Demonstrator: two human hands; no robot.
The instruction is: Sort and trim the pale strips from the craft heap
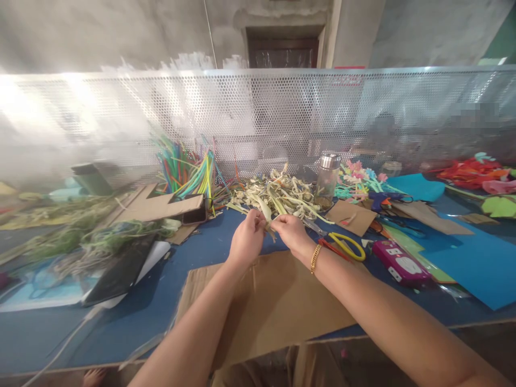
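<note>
I am holding a pale strip [269, 227] between my 2 hands over the blue table [161, 290], about midway along its length and set back from the near edge. My left hand [246, 237] is closing its fingers and thumb around the strip's left end, and my right hand [292, 232] is pinching the right end, so both grips are closed on this 1 strip. The hands are sitting just beside each other, almost touching. The strip's long axis is running roughly left to right, along the line of the table's near edge, and a short tail is poking down and toward me from the gap between my hands. Most of it is hiding inside my fingers, so I cannot tell how far it reaches either way.

A gold bracelet [315, 258] is sitting on my right wrist. Below my forearms a brown cardboard sheet [274, 306] is lying flat and hanging over the near edge. Just beyond my hands, toward the far edge, a pile of similar pale strips [282, 196] is spreading out, with a glass jar [327, 180] standing upright at its right side. A bundle of coloured sticks [189, 172] is fanning up to the left of the pile, behind a cardboard box [161, 207]. Yellow-handled scissors [346, 244] are lying just right of my right wrist, with a pink device [401, 263] further right, beside a blue paper sheet [475, 263] reaching the right end. A perforated metal screen [282, 118] is running along the far edge.
</note>
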